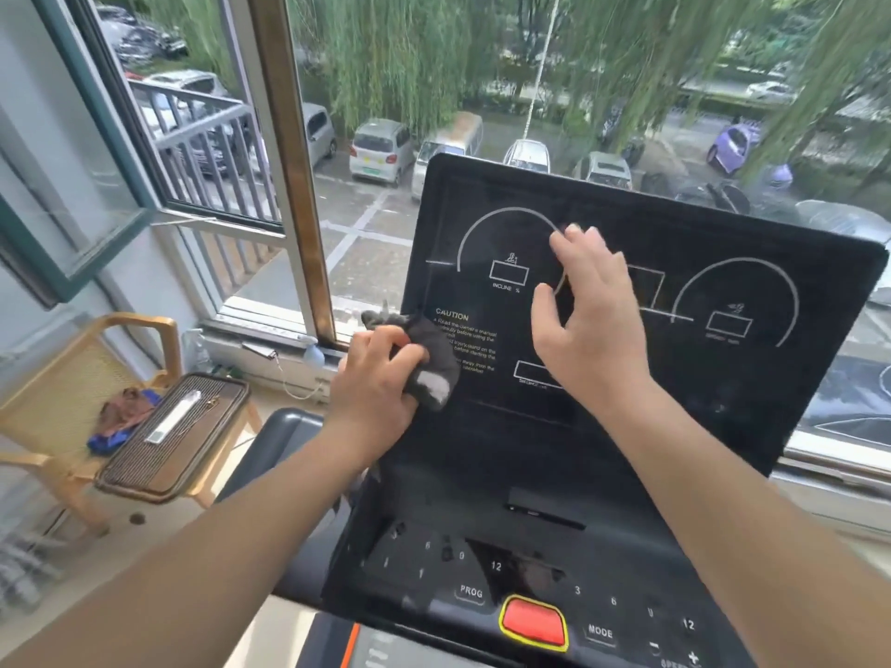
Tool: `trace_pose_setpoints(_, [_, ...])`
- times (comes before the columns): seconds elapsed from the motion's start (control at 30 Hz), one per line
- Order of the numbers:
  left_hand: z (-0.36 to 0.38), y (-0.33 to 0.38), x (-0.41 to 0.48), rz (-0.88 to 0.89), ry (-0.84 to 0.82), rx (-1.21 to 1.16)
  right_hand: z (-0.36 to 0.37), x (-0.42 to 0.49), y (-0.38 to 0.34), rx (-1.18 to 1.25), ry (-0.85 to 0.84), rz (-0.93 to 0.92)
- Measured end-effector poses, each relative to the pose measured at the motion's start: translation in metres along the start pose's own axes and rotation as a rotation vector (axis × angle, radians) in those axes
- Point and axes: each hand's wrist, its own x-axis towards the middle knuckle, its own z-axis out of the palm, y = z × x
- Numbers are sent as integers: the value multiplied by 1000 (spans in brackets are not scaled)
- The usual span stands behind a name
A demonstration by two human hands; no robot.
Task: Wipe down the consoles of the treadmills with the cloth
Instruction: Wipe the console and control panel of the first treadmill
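Treadmill console (675,407) rises black and tilted beyond both my hands. My right hand (588,311) is over its middle, fingers spread wide and relaxed, holding nothing; whether it touches the panel I cannot tell. My left hand (373,378) grips the dark grey cloth (434,364), bunched under my fingers, against the console's left edge

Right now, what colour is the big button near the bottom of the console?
Red with a yellow rim; the button shows in the head view.
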Motion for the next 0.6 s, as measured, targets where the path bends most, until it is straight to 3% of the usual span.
trace_pose_setpoints(0.1, [9,7,-14,-92,26,-58,29,-71,-12,232,-64,53])
trace_pose_setpoints(0.2, [28,1,-57,-175,-56,-119,43,-136,-17,346,-184,183])
trace_pose_setpoints(0.4, [43,-12,-100,-165,-219,-24,51,-191,-8,258,-485,383])
trace_pose_setpoints(0.6, [48,8,-90,-390,-280,-155,48,-194,-11,281,-496,480])
